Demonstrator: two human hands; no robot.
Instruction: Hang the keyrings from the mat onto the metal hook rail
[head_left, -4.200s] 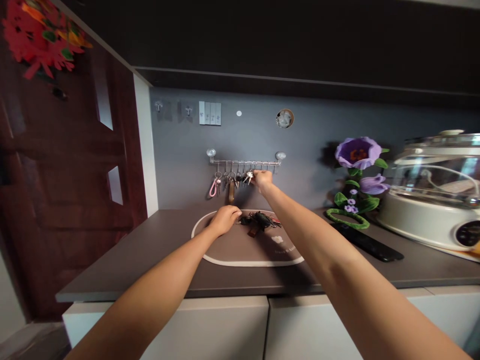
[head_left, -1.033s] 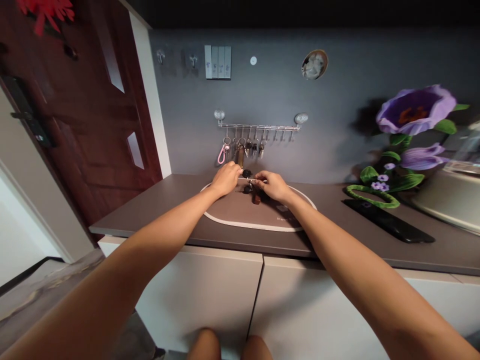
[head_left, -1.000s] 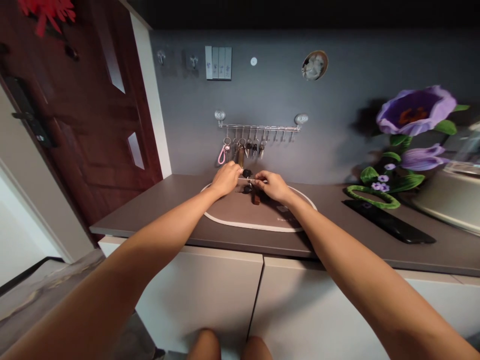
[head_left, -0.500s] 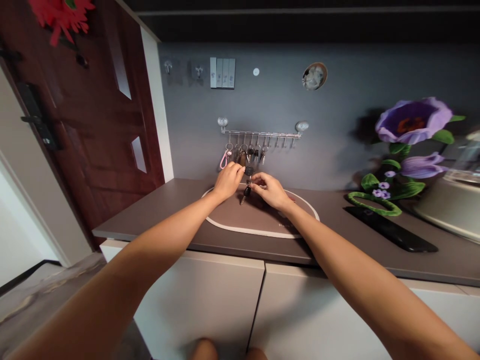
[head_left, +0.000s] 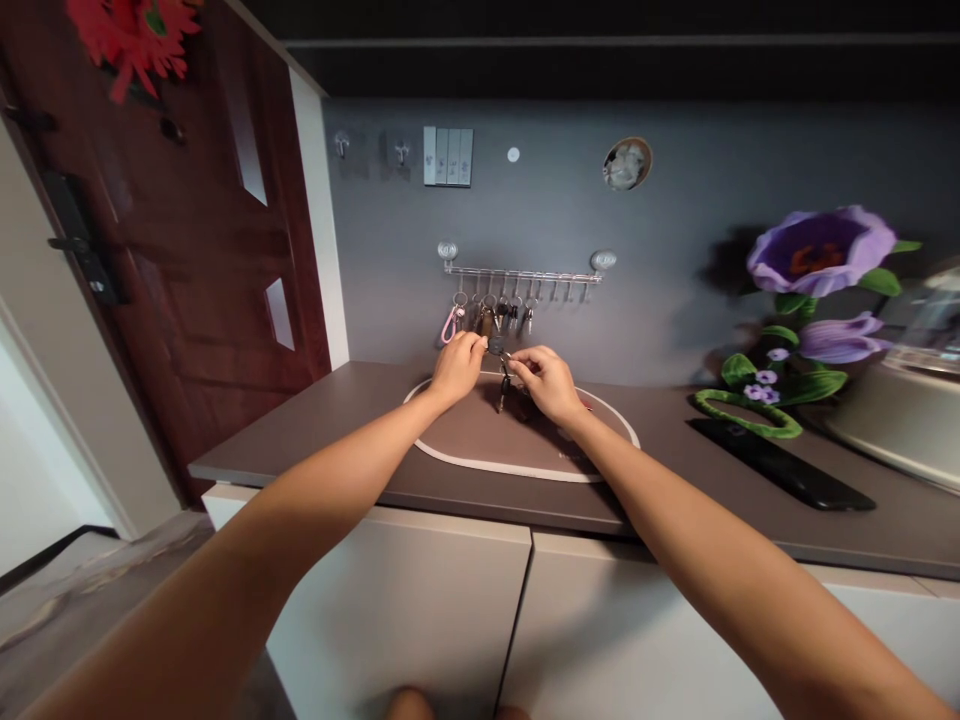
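Between my hands, over the oval brown mat (head_left: pixel 472 438) with its pale rim, is a small bunch of keys (head_left: pixel 503 392) on a metal ring. My left hand (head_left: pixel 459 366) is closed, pinching a black-headed key (head_left: pixel 495 346) at its fingertips. Thumb and fingers of my right hand (head_left: pixel 549 382) pinch the key ring, from which dark keys dangle. Just behind, a clear hook rail (head_left: pixel 525 276) on the wall carries several key sets and a pink strap (head_left: pixel 448 325). Small parts of the ring are too fine to make out.
On the counter (head_left: pixel 292 410) at right lie a black elongated object (head_left: pixel 780 462), a purple fabric flower (head_left: pixel 821 250) and a pale rounded container (head_left: pixel 900 410). A dark red door (head_left: pixel 195 260) stands left. A dark shelf (head_left: pixel 600 70) overhangs the wall.
My right fingers have shifted slightly, and the dangling keys have swung a little to the right. The black-headed key between my hands now lies flatter. The view has tilted slightly upward.
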